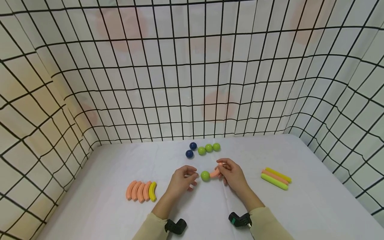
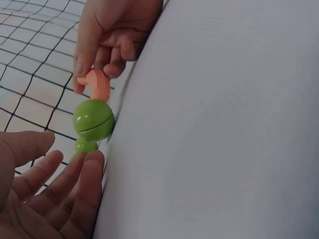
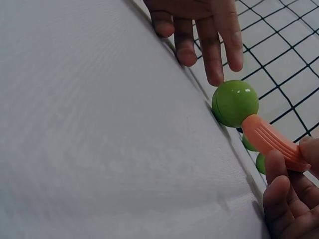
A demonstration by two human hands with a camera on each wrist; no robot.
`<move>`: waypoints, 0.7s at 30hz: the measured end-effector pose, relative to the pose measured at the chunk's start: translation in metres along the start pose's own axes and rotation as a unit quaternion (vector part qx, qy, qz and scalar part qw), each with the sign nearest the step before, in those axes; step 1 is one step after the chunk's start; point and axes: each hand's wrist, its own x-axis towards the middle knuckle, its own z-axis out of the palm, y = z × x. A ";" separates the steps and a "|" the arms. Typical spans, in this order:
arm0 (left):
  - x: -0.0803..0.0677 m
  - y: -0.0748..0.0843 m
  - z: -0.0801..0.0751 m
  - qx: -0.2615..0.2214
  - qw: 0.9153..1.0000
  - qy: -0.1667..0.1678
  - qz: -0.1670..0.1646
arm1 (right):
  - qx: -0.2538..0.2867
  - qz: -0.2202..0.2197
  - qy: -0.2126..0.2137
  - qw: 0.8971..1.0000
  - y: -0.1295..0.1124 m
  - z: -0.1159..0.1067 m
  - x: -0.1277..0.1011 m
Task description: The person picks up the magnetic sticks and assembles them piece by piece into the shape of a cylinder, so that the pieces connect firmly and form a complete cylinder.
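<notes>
Green ball (image 1: 205,175) touching orange curved piece (image 1: 215,173), right hand (image 1: 232,175) pinching that piece; left hand (image 1: 181,181) relaxed, fingers loose beside ball

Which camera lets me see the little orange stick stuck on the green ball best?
The right wrist view: the orange curved stick is big and sharp, its ridges show, and its tip meets the green ball while the right hand pinches it. The left wrist view shows it smaller, partly behind fingers. In the head view it is tiny.
</notes>
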 end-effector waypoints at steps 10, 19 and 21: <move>0.006 0.005 -0.007 0.027 0.997 0.078 -0.015 | -0.002 -0.007 0.012 1.000 0.002 0.002 -0.001; 0.000 0.010 -0.015 0.075 0.993 0.095 -0.013 | -0.006 -0.014 0.010 1.000 0.002 0.001 -0.001; -0.004 0.011 -0.020 0.096 0.990 0.103 -0.005 | -0.005 -0.009 0.011 1.000 0.002 0.001 -0.001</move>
